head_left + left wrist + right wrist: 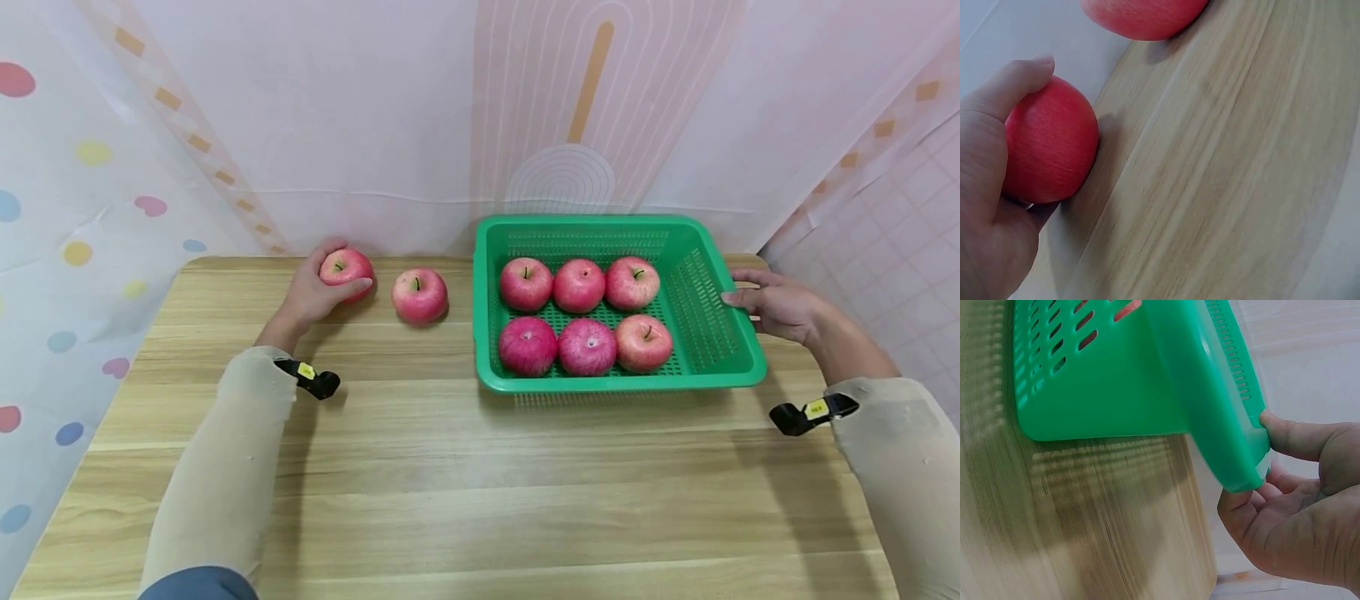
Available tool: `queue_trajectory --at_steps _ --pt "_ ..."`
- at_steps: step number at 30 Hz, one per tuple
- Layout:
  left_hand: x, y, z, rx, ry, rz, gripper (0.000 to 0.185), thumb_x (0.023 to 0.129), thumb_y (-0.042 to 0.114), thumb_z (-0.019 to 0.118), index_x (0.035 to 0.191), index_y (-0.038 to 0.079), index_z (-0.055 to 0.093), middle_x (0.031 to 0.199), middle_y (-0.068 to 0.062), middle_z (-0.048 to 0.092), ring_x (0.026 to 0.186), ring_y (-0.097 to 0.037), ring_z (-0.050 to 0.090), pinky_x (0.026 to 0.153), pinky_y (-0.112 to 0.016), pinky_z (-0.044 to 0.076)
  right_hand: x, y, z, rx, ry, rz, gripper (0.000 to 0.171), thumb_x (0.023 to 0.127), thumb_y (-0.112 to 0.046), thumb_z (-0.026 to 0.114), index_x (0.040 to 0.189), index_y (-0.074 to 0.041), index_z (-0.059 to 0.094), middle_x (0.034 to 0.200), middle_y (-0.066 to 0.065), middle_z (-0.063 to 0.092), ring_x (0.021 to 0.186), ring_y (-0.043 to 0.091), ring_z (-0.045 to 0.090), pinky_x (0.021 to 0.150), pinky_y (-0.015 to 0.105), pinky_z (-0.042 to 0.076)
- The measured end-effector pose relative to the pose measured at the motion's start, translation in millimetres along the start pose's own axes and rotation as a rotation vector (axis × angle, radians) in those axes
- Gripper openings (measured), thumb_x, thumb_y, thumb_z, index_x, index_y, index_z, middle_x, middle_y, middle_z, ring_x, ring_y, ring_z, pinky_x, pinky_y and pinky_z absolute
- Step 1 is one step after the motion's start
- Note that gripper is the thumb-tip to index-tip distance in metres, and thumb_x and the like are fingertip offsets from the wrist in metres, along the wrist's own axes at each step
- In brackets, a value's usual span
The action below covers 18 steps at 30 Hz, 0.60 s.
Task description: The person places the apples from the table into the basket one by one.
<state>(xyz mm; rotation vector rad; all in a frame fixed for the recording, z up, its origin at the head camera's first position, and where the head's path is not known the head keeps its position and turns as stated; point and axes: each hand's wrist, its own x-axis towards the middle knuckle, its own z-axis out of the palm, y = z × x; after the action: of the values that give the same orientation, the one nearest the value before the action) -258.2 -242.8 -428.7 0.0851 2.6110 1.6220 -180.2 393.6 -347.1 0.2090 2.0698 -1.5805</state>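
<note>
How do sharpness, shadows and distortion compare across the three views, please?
Head view: sharp, evenly lit, edges bowed by a wide lens, soft shadow under the green plastic basket. Left wrist view: the wooden table is smeared; the red apple casts a faint shadow. Right wrist view: the wood grain looks streaked.

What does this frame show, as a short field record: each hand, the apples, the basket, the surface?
left hand: left hand grips a red apple on the table
right hand: right hand holds the right rim of the green basket, thumb on top
loose apple: a second apple lies on the table between the held one and the basket
basket contents: six apples, in two rows of three
surface: wooden table
</note>
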Motion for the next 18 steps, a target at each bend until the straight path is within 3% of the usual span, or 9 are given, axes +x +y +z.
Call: queue_trajectory --at_steps 5,10,18 --pt "4.1 -9.5 1.2 0.005 0.006 0.017 0.071 0.09 0.015 0.078 0.15 0.006 0.04 0.141 -0.015 0.047 0.121 -0.022 0.046 0.101 -0.031 0.039 -0.3 0.3 0.3 -0.013 -0.002 -0.002 0.027 0.108 -0.008 0.047 0.133 -0.015 0.039 0.097 -0.009 0.067 0.088 0.007 0.066 0.077 0.028 0.056" --pt "3.6 -7.0 2.0 0.005 0.005 0.018 0.069 0.091 0.014 0.077 0.149 0.005 0.041 0.14 -0.015 0.047 0.12 -0.023 0.046 0.1 -0.032 0.039 -0.3 0.2 0.3 -0.017 -0.003 -0.002 0.03 0.108 -0.007 0.046 0.136 -0.013 0.037 0.097 -0.009 0.066 0.089 0.007 0.066 0.077 0.028 0.056" --pt "-5.9 10.7 -0.1 0.009 -0.014 -0.01 0.07 0.092 0.013 0.075 0.15 0.001 0.038 0.143 -0.02 0.046 0.123 -0.029 0.045 0.101 -0.033 0.04 -0.4 0.4 -0.2 0.012 -0.018 -0.02 0.024 0.108 -0.005 0.046 0.129 -0.015 0.042 0.097 -0.007 0.067 0.088 0.008 0.066 0.076 0.028 0.057"
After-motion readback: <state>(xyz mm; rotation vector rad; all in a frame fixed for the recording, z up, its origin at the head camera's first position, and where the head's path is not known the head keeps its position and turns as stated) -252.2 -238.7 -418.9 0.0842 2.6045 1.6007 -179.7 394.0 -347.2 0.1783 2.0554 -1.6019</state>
